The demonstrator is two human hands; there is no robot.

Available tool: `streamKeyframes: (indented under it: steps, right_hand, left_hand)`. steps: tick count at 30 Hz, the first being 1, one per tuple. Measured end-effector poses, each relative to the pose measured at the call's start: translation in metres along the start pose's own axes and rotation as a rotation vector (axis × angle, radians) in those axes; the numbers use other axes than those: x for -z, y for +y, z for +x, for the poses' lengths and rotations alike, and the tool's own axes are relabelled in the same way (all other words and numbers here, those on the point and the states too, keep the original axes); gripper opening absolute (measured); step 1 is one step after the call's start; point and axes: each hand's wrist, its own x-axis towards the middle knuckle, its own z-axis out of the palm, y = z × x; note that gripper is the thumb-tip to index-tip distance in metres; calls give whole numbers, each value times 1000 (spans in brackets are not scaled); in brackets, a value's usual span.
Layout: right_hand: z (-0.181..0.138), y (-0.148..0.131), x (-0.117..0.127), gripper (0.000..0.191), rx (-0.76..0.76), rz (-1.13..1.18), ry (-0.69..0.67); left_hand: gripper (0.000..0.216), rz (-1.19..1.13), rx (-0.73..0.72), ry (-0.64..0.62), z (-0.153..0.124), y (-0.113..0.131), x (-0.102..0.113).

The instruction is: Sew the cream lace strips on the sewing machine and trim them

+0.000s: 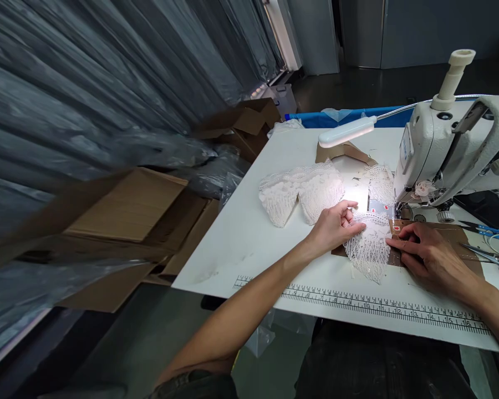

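A piece of white lace fabric (369, 249) lies below the needle area of the white sewing machine (418, 147), under its light. My left hand (336, 226) is closed at the lace's upper left edge, thumb on the fabric and fingers curled beside it. My right hand (430, 256) is at the lace's right edge, with bent fingers close together and a fingertip against the fabric. More white lace (381, 184) lies just behind the presser foot. To the left, a scalloped pair of white lace pieces (301, 191) rests on the table.
The white table (233, 244) has a printed ruler (357, 303) along its front edge. Scissors (488, 255) and blue-handled snips (494, 230) lie at the right. A lamp (347, 132) hangs above. Cardboard boxes (128, 205) and plastic wrapping stand left of the table.
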Motion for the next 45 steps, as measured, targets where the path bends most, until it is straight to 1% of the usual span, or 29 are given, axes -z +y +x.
streamKeyframes:
  steps: [2, 4, 6, 7, 8, 9, 11, 12, 13, 15, 17, 18, 21, 23, 27, 31, 34, 38, 41, 45]
  right_hand:
    - [0, 0, 0, 36, -6, -4, 2]
    - [0, -1, 0, 35, -8, -4, -1]
    - [1, -1, 0, 34, -9, 2, -7]
    - [1, -2, 1, 34, -13, 5, -10]
    - [1, -2, 1, 33, -17, 8, -14]
    - [1, -3, 1, 32, -19, 9, -16]
    - [2, -3, 2, 31, -21, 6, -14]
    - [2, -3, 2, 30, -18, 1, -11]
    - [2, -3, 3, 30, -13, -5, -10]
    - [2, -3, 3, 30, 0, -19, -9]
    - [1, -2, 4, 31, 7, -32, -15]
    - [1, -2, 4, 32, 10, -36, -18]
    - [0, -2, 3, 33, 17, -44, -20]
    - [0, -2, 1, 34, 31, -49, -4]
    - [-1, -2, -2, 35, 31, -63, 27]
    - [-2, -2, -5, 35, 38, -65, 51]
    - [-2, -2, -6, 34, 43, -65, 63]
    - [-1, -2, -4, 31, 60, -69, 60]
    - [-1, -2, -3, 31, 55, -63, 49]
    - [-1, -2, -3, 34, 46, -64, 40]
  left_hand:
    - [53, 57, -29, 27, -1, -1, -1]
    - [53, 187, -112, 93, -3, -3, 0]
    - [44, 365, -253, 186, -3, -4, 0]
    - [37, 448, -350, 214, -2, -5, 1]
    - [31, 518, -464, 211, -1, -6, 1]
    - [30, 572, -587, 175, 1, -6, 1]
    - [30, 635, -830, 34, 7, -6, -1]
    - [30, 651, -926, -40, 11, -6, -2]
    - [30, 662, -994, -98, 14, -6, -4]
    - [32, 682, -1060, -165, 18, -6, -9]
    - [32, 708, -1064, -180, 19, -7, -14]
    - [31, 730, -1058, -164, 18, -6, -16]
    - [34, 823, -1051, -62, 11, -5, -17]
    - [36, 863, -1042, -20, 3, -4, -16]
    - [36, 857, -985, -31, -14, -3, -12]
    - [44, 856, -988, -31, -25, -2, -9]
    - [46, 840, -1001, 4, -22, -1, -10]
    - [36, 899, -1035, 39, -7, 4, -18]
    - [35, 1031, -1011, 2, 2, 9, -24]
    - [40, 1134, -957, -90, 1, 11, -25]
